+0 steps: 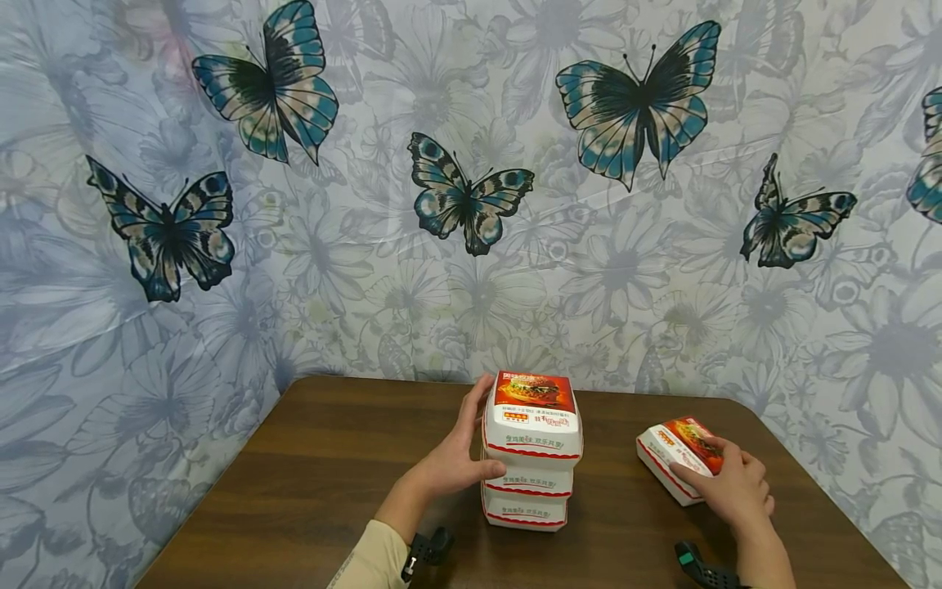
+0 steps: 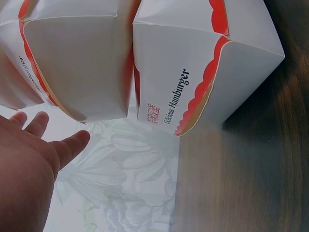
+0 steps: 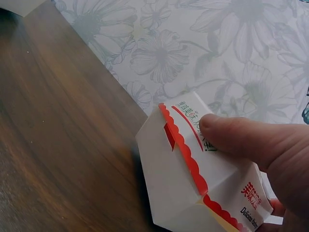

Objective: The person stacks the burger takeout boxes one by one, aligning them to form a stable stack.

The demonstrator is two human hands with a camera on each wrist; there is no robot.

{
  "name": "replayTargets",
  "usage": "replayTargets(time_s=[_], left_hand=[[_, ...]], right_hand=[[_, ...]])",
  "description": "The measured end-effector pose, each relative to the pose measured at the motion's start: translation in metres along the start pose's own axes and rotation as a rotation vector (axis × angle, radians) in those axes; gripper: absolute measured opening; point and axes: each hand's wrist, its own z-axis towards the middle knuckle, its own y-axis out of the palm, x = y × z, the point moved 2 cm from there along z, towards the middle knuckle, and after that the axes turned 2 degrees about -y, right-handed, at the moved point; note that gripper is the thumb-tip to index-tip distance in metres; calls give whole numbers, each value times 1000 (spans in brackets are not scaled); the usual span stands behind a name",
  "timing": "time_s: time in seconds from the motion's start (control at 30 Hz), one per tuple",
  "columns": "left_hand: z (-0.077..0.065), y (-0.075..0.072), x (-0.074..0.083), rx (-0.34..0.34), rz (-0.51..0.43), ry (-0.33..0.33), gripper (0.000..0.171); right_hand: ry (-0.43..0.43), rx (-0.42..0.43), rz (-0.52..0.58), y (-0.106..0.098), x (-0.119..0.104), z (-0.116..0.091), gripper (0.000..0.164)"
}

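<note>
Three white hamburger boxes with red scalloped edges stand stacked: a top box [image 1: 537,421], a middle box [image 1: 540,481] and a bottom box [image 1: 524,512]. The top one carries a burger picture and sits slightly askew. My left hand [image 1: 452,462] is at the stack's left side, fingers extended and thumb near the front; the left wrist view shows its fingers [image 2: 72,145] beside the boxes. To the right, another hamburger box [image 1: 662,470] rests at an angle, and my right hand [image 1: 736,487] grips it. In the right wrist view the thumb [image 3: 241,140] presses on this box.
Everything stands on a dark brown wooden table [image 1: 331,474] with rounded far corners. Behind it hangs a pale floral wall covering [image 1: 353,327] with blue butterflies [image 1: 471,196]. A dark strap with a small device [image 1: 427,552] sits on the left wrist, and another [image 1: 702,568] on the right.
</note>
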Motion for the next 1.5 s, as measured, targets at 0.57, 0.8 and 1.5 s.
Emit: replayTargets(time_s=[0.57,0.8,1.5], left_hand=[[-1,1,-4,-7,-24,-29,114],[-2,1,-3,4,-17,-12,113],[1,1,0,9,-21,6,112]], right_hand=[[-25,101,-15,-3,-18,2,104],[-116,201,-14,-9,-36,-6,98],[-308,399,200,-33,-90,-38,83]])
